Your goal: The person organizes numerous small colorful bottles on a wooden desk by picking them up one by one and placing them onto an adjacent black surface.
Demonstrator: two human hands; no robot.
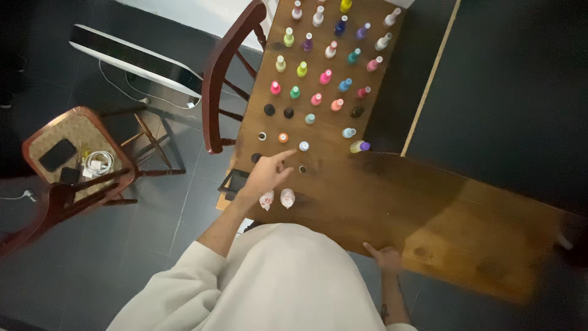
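Long brown wooden table (392, 202) over dark tiled floor (153, 245), its far end covered in rows of small coloured bottles (324, 76); a curved wooden chair (223, 73) stands against the table's left edge, a white flat appliance (131, 58) behind it. Left hand (266, 175) is open over the near bottles, index finger pointing at a white-capped bottle (304, 146), gripping nothing, with two pale bottles lying (277, 198) just beside the wrist. Right hand (386, 256) curls on the table's near edge; a second chair (76, 159) at left holds a phone and cables.

Cream, seemingly short-sleeved top; bare forearms.
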